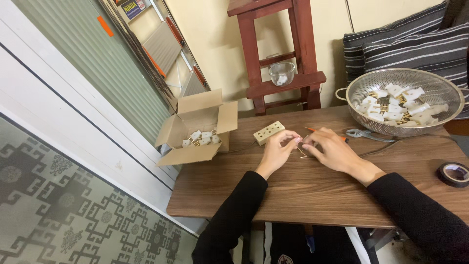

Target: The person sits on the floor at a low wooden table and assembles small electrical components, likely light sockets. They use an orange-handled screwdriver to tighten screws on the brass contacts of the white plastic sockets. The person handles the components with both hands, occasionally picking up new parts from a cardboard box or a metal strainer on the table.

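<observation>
My left hand (278, 150) and my right hand (332, 150) meet over the middle of a wooden table (293, 195). Their fingertips pinch a small thin brass-coloured metal piece (301, 152) between them; its shape is mostly hidden by my fingers. Just beyond my left hand lies a cream multi-socket block (268, 132). An orange-handled tool (312, 130) pokes out behind my right hand.
A metal colander (405, 80) of white plugs sits at the table's far right, pliers (364, 134) before it. An open cardboard box (195, 129) with several white plugs hangs off the left edge. Black tape roll (453, 174) lies right. A red wooden stool (281, 49) holds a glass bowl (282, 73).
</observation>
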